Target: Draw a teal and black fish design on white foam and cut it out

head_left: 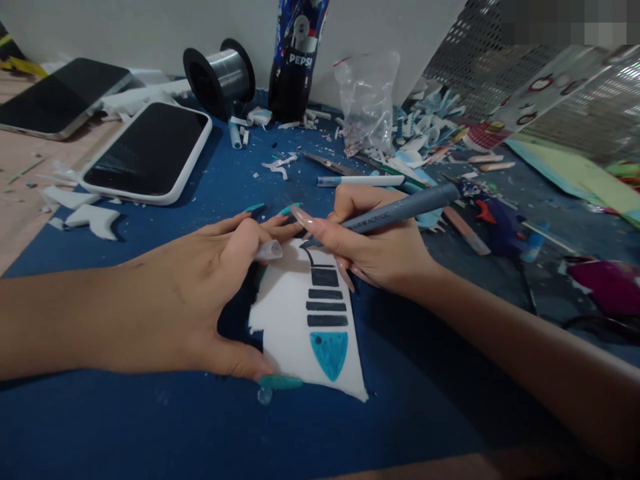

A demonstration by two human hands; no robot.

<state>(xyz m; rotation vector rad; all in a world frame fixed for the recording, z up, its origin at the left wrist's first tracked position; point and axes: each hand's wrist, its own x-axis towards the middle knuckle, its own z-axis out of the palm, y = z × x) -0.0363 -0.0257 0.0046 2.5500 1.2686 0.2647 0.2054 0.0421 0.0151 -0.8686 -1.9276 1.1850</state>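
Note:
A white cut piece of sheet (pixel 285 307), perhaps foam, lies flat on the blue surface. It bears a fish drawing with a blue pointed head, dark bars and a curved dark line. My left hand (pixel 200 293) grips and steadies it, the thumb at the near edge and the fingers by the far edge. My right hand (pixel 385 247) is closed around a dark grey acrylic marker (pixel 400 208), whose tip touches the sheet at the curved line's far end. Just beyond that hand lies a white and blue pen (pixel 360 181).
Two phones (pixel 150 153) lie at the left, near white scraps (pixel 95 219). A wire spool (pixel 220 77), a Pepsi bottle (pixel 295 67) and a clear plastic bag (pixel 367 100) stand behind. Cuttings (pixel 425 123), scissors (pixel 330 163) and a glue gun (pixel 505 227) clutter the right side.

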